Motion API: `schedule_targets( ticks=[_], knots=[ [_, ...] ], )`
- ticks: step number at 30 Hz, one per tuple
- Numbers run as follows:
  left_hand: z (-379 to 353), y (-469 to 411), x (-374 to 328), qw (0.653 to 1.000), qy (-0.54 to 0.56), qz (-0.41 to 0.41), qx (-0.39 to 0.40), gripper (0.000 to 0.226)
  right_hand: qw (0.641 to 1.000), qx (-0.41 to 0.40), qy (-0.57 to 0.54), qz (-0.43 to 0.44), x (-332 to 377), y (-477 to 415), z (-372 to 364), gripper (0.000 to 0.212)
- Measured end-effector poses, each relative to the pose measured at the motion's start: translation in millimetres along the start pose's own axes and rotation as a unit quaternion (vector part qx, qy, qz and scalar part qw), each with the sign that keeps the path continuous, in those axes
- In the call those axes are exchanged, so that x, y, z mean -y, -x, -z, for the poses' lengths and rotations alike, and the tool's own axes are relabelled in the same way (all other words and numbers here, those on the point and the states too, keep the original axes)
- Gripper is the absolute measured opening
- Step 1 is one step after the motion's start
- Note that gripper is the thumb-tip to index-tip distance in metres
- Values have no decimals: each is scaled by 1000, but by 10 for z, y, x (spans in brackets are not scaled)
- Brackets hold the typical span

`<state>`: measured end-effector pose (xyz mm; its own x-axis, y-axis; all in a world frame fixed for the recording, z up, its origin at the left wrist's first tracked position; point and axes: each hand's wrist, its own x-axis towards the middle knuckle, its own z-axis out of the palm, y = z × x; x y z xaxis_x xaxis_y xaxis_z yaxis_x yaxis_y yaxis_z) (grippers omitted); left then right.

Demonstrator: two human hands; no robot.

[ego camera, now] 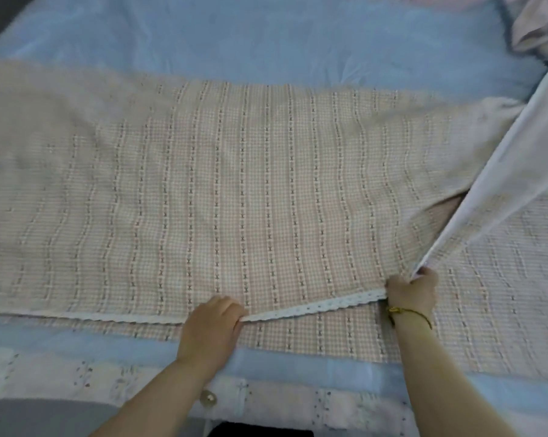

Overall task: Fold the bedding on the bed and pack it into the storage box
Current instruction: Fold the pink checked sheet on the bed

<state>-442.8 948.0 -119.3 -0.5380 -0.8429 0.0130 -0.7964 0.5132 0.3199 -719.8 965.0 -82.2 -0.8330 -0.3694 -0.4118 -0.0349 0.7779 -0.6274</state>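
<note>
— Where is the bedding?

— The pink checked coverlet [234,184] lies spread across the bed, on top of the blue sheet [266,42]. Its white lace trim [313,305] runs along the near edge.

— And the hands?

— Both are curled onto that trim. The left hand [211,326] pinches it partway along its run. The right hand [413,293] grips it at the trim's right end. The stretch between them is taut and slopes up toward the right hand.

— Is anything else in the right hand?

— Yes, the corner of a fold of plain white cloth [518,152]. It climbs from the trim's right end to the picture's right edge. A gold bracelet [405,312] sits on that wrist, just nearer than the trim.

— What lies on the near side of the trim?

— More checked cloth, then a band of blue sheet, then pale patterned fabric with a round button [209,398].

— And far beyond the trim?

— To the right, a bunched pale pink cloth [537,29] lies on the sheet.
</note>
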Motion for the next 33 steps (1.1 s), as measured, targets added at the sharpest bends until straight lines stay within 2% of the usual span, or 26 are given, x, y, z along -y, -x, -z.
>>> schedule_targets(
  ticks=[2, 9, 12, 14, 18, 22, 25, 30, 33],
  knots=[
    [39, -11, -42, 999, -18, 2, 42, 17, 999, 31, 37, -11, -29, -49, -22, 44],
    [115, -127, -254, 989, 43, -6, 142, 32, 988, 135, 77, 13, -24, 4, 195, 46],
    [83, -335, -560, 981, 74, 18, 180, 20, 988, 131, 63, 49, -96, -146, 420, 44],
    [72, -531, -861, 971, 91, 27, 221, 25, 987, 124, 72, 70, -159, -342, 591, 42],
    [-96, -1147, -1658, 952, 153, 86, 250, 7, 978, 82, 153, 114, -297, -1067, 1097, 39],
    [-339, -1963, -2498, 955, 147, 133, 222, 36, 946, 60, 272, 167, -450, -2061, 1740, 45],
    [-509, -2609, -3116, 949, 184, 158, 200, 23, 925, 57, 331, 176, -600, -2839, 2263, 51],
    [-731, -3613, -3926, 925, 284, 209, 141, 4, 923, 60, 355, 136, -703, -4093, 2936, 62],
    [-900, -4192, -4236, 918, 322, 214, 86, 8, 900, 100, 398, 149, -786, -4566, 3022, 65]
  ],
)
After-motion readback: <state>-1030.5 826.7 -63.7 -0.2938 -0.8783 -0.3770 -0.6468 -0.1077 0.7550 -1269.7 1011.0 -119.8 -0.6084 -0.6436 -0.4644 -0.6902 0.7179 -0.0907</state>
